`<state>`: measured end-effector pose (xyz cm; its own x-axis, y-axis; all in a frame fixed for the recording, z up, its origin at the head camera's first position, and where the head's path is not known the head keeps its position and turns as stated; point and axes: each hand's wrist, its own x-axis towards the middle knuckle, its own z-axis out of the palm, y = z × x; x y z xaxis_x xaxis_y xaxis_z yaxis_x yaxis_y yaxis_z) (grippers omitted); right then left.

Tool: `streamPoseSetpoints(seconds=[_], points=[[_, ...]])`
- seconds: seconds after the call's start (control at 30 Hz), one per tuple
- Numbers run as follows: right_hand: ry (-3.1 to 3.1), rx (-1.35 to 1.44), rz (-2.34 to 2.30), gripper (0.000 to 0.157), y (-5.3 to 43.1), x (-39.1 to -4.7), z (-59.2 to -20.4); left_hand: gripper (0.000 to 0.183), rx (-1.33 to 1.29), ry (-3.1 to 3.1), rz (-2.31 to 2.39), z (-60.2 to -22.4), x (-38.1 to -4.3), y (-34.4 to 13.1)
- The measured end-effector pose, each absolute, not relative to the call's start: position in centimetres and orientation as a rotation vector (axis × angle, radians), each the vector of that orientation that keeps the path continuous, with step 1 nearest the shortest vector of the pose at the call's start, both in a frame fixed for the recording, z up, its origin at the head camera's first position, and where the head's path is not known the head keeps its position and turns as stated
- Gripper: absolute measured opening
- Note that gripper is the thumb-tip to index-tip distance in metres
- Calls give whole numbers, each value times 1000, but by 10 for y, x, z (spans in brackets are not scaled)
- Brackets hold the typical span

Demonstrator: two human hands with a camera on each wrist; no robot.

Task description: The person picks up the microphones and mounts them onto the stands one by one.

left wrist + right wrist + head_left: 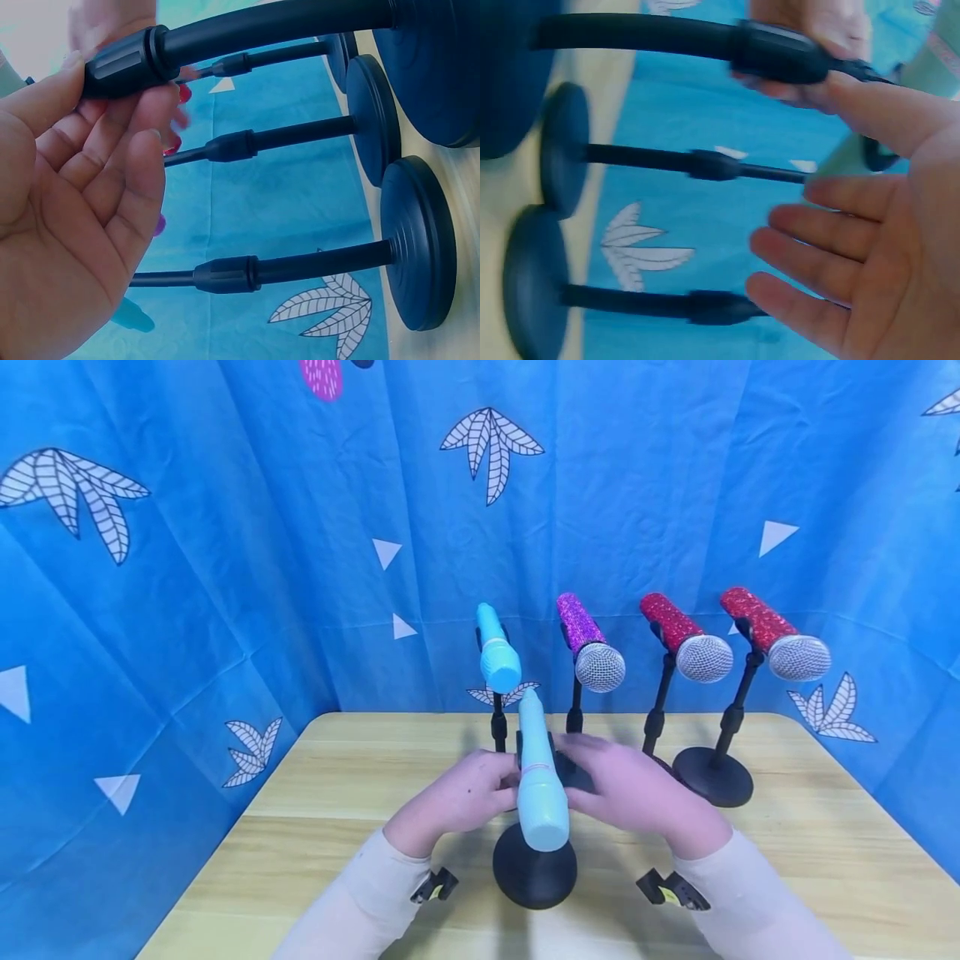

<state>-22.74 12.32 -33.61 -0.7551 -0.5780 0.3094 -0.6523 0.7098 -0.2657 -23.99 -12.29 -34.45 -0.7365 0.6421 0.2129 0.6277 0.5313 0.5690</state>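
A pale mint microphone (542,797) sits tilted in the clip of a black desk stand (535,872), its head toward me. My left hand (468,789) grips the stand's black collar (124,64) between thumb and fingers, below the microphone. On the other side, my right hand (630,781) has its fingers (817,262) straight and spread apart. Its thumb lies at the stem just above the collar in the right wrist view; whether it presses there I cannot tell.
Behind stand a blue microphone (498,664), a purple glittery one (581,627) and two red glittery ones (675,622), each on a black stand. The wooden table (360,768) meets a blue patterned curtain (315,568) at its back and sides.
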Motion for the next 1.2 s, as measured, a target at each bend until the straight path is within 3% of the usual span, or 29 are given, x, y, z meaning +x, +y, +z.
streamPoseSetpoints(seconds=[0.23, 0.53, 0.67, 0.83, 1.2], points=[[-2833, 1188, 415, 43, 117, -221, -373, 7, 1153, 2752, 990, -343, -240, -124], [-2909, 1299, 384, 46, 104, -213, -401, 8, 1147, 2775, 914, -346, -239, -123], [-2914, 1277, 311, 55, 101, -210, -408, 2, 1083, 2761, 892, -346, -235, -123], [-2923, 1265, 311, 63, 101, -208, -411, 9, 1057, 2726, 872, -347, -233, -122], [-2922, 1227, 330, 52, 101, -210, -408, 8, 1073, 2764, 901, -344, -233, -116]])
